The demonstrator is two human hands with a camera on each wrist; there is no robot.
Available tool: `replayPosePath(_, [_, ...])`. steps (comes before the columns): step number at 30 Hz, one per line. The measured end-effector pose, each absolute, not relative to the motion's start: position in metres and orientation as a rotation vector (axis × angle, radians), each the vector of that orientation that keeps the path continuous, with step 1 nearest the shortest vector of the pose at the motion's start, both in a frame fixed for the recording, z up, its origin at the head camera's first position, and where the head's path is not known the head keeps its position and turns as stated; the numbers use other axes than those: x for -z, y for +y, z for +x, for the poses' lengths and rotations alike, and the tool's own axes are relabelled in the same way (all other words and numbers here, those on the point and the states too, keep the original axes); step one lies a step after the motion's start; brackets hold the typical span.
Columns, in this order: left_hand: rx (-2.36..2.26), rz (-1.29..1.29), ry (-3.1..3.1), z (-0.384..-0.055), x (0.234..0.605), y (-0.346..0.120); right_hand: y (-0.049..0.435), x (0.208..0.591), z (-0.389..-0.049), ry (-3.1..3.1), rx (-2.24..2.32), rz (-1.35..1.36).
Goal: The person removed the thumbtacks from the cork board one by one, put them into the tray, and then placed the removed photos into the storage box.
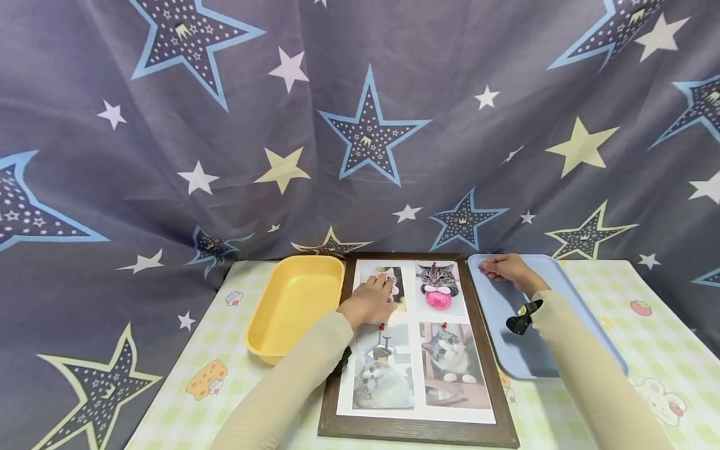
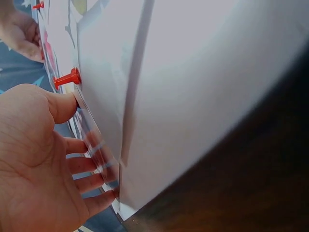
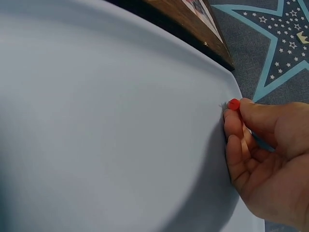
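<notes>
My left hand (image 1: 372,300) lies over the upper-left cat photo (image 1: 400,289) on a framed white board (image 1: 413,350). Its fingertips press on the photo, fairly straight, with the thumb close to a red push pin (image 2: 67,78) in the left wrist view. Over the far left corner of a blue tray (image 1: 520,365), my right hand (image 1: 509,270) pinches another red push pin (image 3: 233,104) between thumb and forefinger. Three other cat photos are on the board: a tabby with a pink ball (image 1: 439,294), a white cat (image 1: 382,384) and a grey-and-white cat (image 1: 452,359).
A yellow basin (image 1: 264,306) stands left of the board. The brown frame (image 1: 416,432) sits between basin and tray on a green checked tablecloth (image 1: 219,350). Behind the table hangs a grey curtain (image 1: 349,206) with stars.
</notes>
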State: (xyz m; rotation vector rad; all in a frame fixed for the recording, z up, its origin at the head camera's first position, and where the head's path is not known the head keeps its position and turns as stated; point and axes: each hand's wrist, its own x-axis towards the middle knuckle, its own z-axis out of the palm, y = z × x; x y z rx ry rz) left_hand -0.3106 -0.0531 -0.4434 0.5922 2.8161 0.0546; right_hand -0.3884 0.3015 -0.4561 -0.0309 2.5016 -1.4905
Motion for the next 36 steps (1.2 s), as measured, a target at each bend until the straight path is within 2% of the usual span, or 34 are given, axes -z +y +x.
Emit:
replayPosePath(16, [0.028,0.594,2.814,-0.309,0.445,-0.050,0.303,0.461,-0.392,2.545,1.477,-0.001])
replayPosePath(23, [0.009,0.587,2.806,-0.308,0.449,-0.049,0.311,0.469,-0.392,2.477,1.582,-0.104])
replayPosePath(36, [0.059,0.577,2.806,-0.309,0.446,-0.049,0.301,0.463,-0.393,2.558,1.472,-0.007])
